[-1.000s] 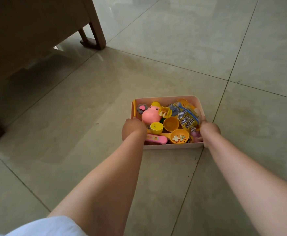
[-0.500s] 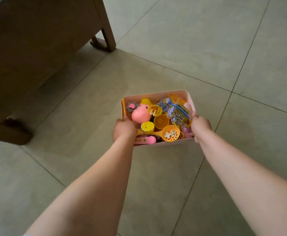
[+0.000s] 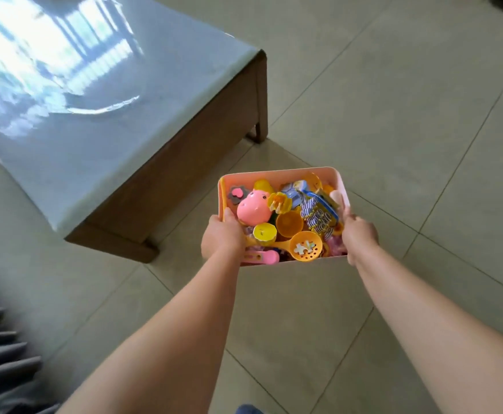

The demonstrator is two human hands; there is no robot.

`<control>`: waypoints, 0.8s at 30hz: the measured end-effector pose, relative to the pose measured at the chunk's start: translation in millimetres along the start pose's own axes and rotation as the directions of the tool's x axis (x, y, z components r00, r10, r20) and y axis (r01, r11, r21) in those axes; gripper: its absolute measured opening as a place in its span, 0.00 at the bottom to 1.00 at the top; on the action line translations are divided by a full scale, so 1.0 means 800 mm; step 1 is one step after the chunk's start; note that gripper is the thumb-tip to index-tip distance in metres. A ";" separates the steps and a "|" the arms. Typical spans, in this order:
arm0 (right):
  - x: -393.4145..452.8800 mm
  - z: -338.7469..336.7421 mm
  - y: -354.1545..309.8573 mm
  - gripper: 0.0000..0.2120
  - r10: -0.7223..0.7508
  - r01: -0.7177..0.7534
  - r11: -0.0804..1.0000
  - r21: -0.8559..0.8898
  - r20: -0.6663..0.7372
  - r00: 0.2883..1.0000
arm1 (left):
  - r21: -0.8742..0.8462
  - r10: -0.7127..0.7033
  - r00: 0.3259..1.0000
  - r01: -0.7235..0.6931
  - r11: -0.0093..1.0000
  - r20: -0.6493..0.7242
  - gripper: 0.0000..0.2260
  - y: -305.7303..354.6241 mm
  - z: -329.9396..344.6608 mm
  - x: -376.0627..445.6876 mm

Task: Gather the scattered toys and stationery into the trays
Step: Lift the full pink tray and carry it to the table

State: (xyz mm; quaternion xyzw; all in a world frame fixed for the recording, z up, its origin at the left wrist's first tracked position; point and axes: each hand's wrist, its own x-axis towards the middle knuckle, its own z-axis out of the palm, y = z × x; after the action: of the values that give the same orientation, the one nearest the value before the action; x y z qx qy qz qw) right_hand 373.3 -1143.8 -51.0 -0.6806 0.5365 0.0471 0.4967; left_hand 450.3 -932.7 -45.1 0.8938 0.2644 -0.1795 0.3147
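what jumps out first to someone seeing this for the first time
A pink tray heaped with bright toys, held over the tiled floor by the left hand and right hand at its sides. A pink pig toy stands out inside. Upper left, a low table glares with window light.

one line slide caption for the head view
Both hands, left hand and right hand, hold a pink tray of toys beside a low table.

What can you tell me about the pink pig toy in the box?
The pink pig toy looks like smooth, shiny plastic, with a rounded snout, two dark nostrils and small eyes. It lies in the left half of the pink tray, among yellow and orange toys, with a yellow cup just in front of it and the left hand close beside it.
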 end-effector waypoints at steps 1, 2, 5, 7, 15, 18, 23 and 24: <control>-0.010 0.000 -0.015 0.26 -0.004 0.004 1.000 0.006 0.004 1.000 | -0.002 0.011 1.000 -0.011 1.000 0.007 0.23 0.009 -0.016 -0.001; -0.024 0.006 -0.048 0.26 -0.005 0.005 1.000 0.002 0.003 1.000 | -0.001 0.012 1.000 -0.012 1.000 -0.001 0.23 0.022 -0.050 0.007; -0.045 0.016 -0.110 0.25 -0.036 0.036 0.999 0.018 0.021 0.999 | -0.019 0.034 0.999 -0.034 0.999 -0.030 0.21 0.053 -0.108 0.021; -0.048 0.029 -0.160 0.25 -0.082 0.082 0.997 0.001 0.033 0.996 | -0.034 0.028 0.998 -0.030 0.999 -0.055 0.23 0.075 -0.141 0.041; 0.013 0.122 -0.336 0.30 -0.132 0.141 0.989 -0.041 0.179 0.975 | -0.090 -0.011 0.994 0.001 0.996 -0.109 0.25 0.163 -0.215 0.142; 0.062 0.167 -0.394 0.27 -0.155 0.179 0.981 -0.071 0.259 0.953 | -0.105 -0.077 0.989 0.064 0.992 -0.128 0.26 0.193 -0.216 0.205; 0.118 0.226 -0.496 0.23 -0.238 0.316 0.937 -0.146 0.397 0.887 | -0.228 -0.234 0.962 0.199 0.953 -0.139 0.26 0.242 -0.211 0.293; 0.130 0.239 -0.514 0.24 -0.247 0.327 0.935 -0.134 0.416 0.875 | -0.281 -0.275 0.952 0.229 0.932 -0.135 0.26 0.249 -0.210 0.308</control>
State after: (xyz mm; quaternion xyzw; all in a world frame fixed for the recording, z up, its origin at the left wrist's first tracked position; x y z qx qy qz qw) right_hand 826.1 -1104.2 47.6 -0.7758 0.3111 0.1615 0.5246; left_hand 788.7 -865.5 51.7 0.8149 0.4249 -0.1040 0.3803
